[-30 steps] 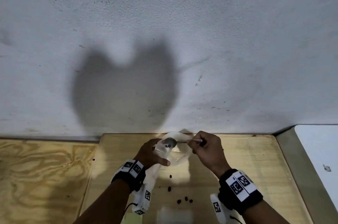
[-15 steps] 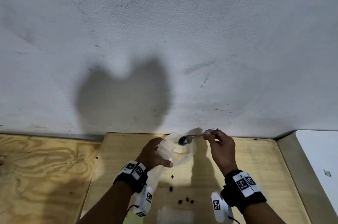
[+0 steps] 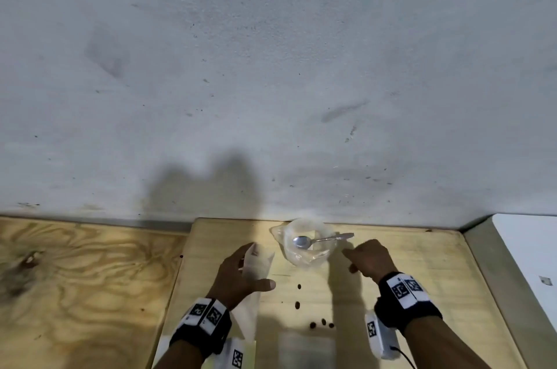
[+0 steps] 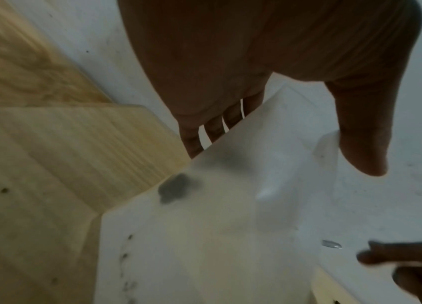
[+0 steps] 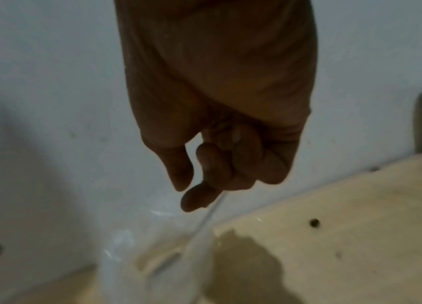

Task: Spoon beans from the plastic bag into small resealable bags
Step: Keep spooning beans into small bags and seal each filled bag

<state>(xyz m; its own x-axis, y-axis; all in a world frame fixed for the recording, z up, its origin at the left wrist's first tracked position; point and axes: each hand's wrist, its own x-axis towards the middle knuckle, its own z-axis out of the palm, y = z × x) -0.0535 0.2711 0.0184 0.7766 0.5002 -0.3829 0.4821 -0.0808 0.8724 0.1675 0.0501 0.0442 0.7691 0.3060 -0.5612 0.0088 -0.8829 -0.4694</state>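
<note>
The clear plastic bag (image 3: 312,257) stands open at the back of the light wooden board (image 3: 422,278), against the wall. A metal spoon (image 3: 301,242) lies in it, its handle sticking out to the right. My right hand (image 3: 369,258) hovers just in front of the handle, fingers loosely curled, holding nothing. My left hand (image 3: 241,273) pinches a small translucent resealable bag (image 3: 259,263) between thumb and fingers, left of the plastic bag. In the left wrist view the small bag (image 4: 230,205) shows a dark bean (image 4: 173,188) inside. The spoon handle (image 5: 204,222) shows past my right fingers.
Several loose beans (image 3: 297,304) lie scattered on the board between my hands. Another small bag (image 3: 306,347) lies flat at the near edge. A grey wall (image 3: 271,97) rises right behind. A darker plywood surface (image 3: 75,278) lies left, a white surface (image 3: 530,263) right.
My right hand has laid the spoon in the plastic bag, let go and drawn back. My left hand has carried the small bag down and to the left, away from the plastic bag.
</note>
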